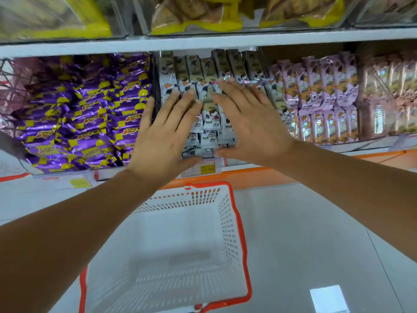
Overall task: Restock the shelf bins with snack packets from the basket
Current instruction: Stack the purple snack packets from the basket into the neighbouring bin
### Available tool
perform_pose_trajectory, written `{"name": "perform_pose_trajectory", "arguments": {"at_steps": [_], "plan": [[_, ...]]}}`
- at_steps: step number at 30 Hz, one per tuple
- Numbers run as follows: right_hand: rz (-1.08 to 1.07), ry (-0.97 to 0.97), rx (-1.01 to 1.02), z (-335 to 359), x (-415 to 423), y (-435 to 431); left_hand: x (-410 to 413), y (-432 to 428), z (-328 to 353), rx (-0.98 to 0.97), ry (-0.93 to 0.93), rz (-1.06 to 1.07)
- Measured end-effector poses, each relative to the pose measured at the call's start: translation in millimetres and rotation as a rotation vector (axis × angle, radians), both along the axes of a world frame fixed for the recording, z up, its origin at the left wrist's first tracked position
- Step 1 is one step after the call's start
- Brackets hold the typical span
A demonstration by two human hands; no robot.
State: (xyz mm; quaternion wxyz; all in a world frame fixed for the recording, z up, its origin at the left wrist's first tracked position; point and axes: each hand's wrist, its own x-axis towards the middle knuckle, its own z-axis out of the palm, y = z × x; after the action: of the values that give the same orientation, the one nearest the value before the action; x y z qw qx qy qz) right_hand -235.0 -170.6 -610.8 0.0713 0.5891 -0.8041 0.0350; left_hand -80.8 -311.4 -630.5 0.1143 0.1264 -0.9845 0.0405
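- Fingers straight, the left hand and right hand lie flat on the white packets in the middle bin, likely pressing the rows level and tidy.
- The basket sits below the shelf's front edge, within easy reach; no packets show inside, so restocking looks nearly done.

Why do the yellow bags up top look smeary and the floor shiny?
In the head view, the yellow bags at the top edge are blurred and stretched by the wide lens; the floor reflects a bright patch; the basket looks soft.
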Motion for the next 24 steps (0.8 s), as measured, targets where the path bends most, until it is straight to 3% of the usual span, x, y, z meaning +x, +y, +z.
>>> {"name": "perform_pose_trajectory", "arguments": {"at_steps": [11, 24], "plan": [[-0.013, 0.101, 0.014, -13, 7, -20, 3, -12, 1, 0.158, -0.021, 0.08], [-0.039, 0.035, 0.032, -9, 14, -20, 10, -13, -2, 0.131, 0.04, 0.036]]}}
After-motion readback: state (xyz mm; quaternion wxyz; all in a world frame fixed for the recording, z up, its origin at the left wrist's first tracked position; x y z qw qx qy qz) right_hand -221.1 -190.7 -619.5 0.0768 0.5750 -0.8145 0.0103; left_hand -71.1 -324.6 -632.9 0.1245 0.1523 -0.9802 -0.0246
